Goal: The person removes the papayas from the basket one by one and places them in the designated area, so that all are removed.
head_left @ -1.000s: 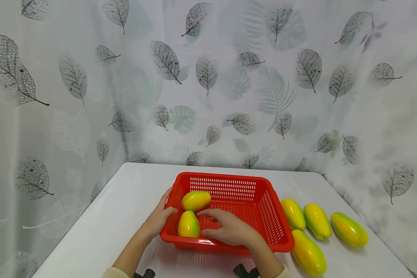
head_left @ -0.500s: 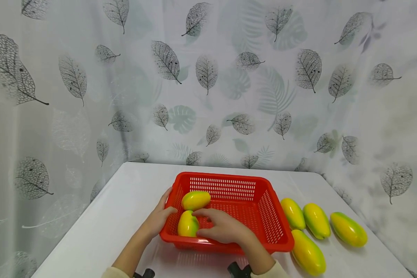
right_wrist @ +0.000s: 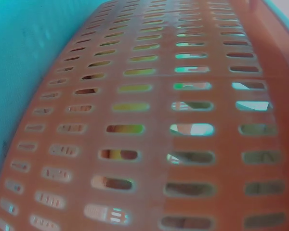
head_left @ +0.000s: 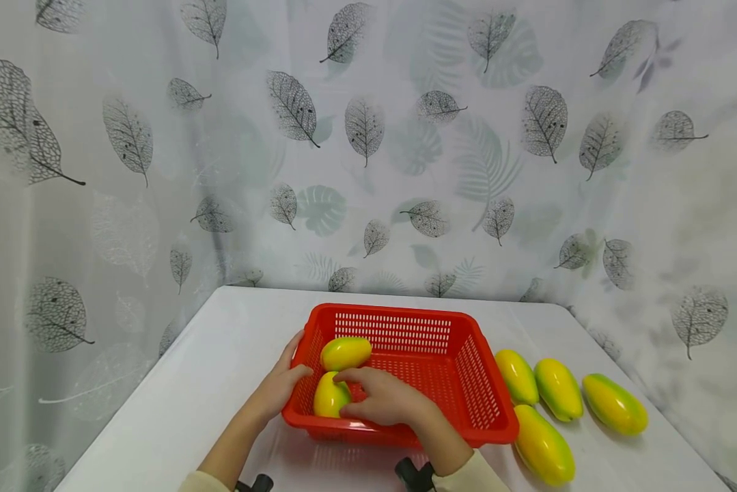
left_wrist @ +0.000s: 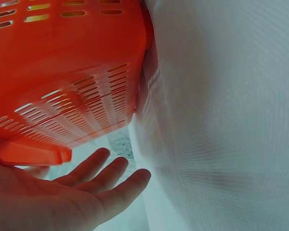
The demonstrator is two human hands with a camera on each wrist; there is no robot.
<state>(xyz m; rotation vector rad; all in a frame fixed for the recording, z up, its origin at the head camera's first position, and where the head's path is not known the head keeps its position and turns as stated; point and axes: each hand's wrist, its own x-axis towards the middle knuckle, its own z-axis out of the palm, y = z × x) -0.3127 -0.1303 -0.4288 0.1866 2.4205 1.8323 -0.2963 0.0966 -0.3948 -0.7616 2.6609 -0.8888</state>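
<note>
In the head view, a red slotted plastic basket sits on the white table with two yellow-green mangoes in its left part. My left hand holds the basket's left rim, thumb over the edge. Its other fingers stretch out beside the outer wall in the left wrist view. The right hand reaches over the front rim, with curved fingers and thumb spread at the right side of the nearer mango. Behind that one lies the other mango. In the right wrist view, slotted basket wall hides the right fingers.
Right of the basket, several more mangoes lie on the table: one mango near the front, another mango close to the basket wall, a third mango farthest right. A leaf-patterned curtain hangs behind and at both sides.
My right hand has moved left inside the basket, and its fingertips now overlap the nearer mango. The left hand, basket and mangoes have stayed in place.
</note>
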